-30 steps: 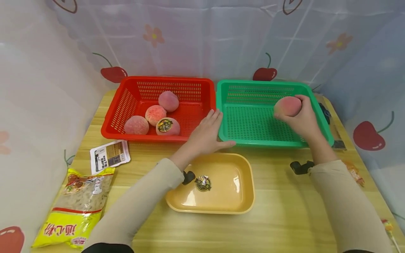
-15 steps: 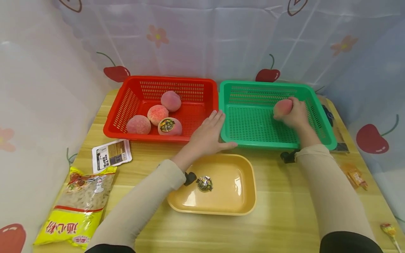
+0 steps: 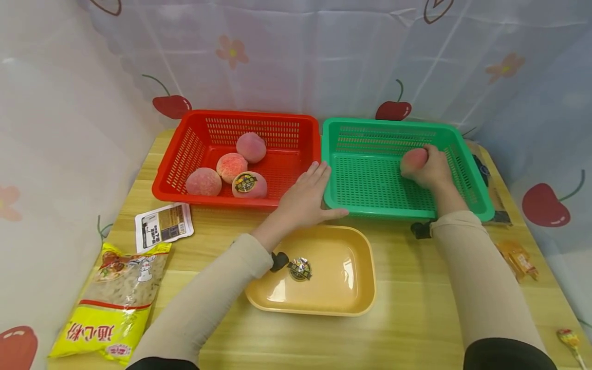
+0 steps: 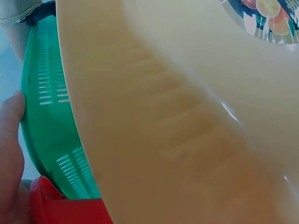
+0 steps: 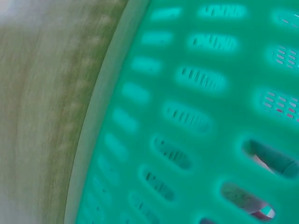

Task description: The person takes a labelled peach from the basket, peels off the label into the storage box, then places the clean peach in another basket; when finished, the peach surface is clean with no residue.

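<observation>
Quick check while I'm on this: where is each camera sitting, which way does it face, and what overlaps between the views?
Head: worn high, faces forward and down at the table; both sleeves, left hand at the baskets' front rims, right hand holding a peach in the green basket.
Left wrist: low by the yellow tray, facing the green basket and red basket; a finger shows.
Right wrist: close on the green basket's wall, blurred; no hand clearly visible.
Shared: the green basket is in all three.

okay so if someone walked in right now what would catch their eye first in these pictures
The right hand grips a peach inside the green basket. Beside it, the red basket holds four peaches, one with a sticker. The left hand rests where both baskets meet, above a yellow tray.
</observation>
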The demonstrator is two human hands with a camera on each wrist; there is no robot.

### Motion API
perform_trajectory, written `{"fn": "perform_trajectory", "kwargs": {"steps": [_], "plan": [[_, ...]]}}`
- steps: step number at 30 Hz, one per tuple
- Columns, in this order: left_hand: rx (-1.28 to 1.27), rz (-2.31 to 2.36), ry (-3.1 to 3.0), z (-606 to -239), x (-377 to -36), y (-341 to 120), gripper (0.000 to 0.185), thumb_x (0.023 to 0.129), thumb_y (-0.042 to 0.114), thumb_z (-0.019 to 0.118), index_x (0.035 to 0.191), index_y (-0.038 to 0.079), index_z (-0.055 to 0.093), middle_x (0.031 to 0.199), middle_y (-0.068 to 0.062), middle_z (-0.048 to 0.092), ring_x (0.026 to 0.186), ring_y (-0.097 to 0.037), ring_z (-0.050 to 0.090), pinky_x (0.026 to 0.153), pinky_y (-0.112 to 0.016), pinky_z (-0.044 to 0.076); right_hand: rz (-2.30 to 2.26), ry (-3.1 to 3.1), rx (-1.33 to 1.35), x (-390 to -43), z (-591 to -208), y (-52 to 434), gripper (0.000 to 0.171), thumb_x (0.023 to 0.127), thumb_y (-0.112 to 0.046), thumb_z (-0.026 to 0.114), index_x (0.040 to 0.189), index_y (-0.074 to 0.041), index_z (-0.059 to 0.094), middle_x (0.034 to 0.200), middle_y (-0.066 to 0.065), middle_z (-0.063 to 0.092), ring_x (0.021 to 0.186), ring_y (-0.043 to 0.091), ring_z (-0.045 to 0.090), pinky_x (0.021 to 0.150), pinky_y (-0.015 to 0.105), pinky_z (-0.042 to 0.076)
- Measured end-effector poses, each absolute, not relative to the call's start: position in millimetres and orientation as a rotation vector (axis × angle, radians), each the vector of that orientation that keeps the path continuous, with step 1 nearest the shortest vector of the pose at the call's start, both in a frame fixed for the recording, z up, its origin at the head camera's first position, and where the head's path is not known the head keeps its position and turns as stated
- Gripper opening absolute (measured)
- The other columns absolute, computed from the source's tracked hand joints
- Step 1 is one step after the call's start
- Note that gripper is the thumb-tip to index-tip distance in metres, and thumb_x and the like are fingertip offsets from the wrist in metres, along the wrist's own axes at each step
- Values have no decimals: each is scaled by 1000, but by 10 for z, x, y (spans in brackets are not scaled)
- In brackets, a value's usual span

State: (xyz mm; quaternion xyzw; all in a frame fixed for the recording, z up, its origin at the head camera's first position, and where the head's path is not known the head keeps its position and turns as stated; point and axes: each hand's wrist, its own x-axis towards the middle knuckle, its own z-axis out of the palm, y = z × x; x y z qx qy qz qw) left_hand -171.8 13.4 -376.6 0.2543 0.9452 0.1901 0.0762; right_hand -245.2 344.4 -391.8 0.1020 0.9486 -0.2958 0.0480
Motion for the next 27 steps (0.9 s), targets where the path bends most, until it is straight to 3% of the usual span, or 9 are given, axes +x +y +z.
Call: {"fn": "perform_trajectory", "kwargs": {"steps": [16,27], "plan": [[761,546,2853,-3771,-1707,142,109,84,74,57,160,8,14,168,-6,9,157,-23,2,127,-37,11,-867,2930,284,-2414,-3887,3428,91,90,-33,67,158,-2,14,150,37,23,128,56,37,101,69,39],[775,525,2878,-3730,-1669,147,108,85,72,59,160,9,14,168,-6,10,157,-23,3,126,-38,13,-918,3002,205,-2249,-3658,3274,94,91,-46,66,161,-15,11,163,24,11,142,57,16,100,72,36]]}}
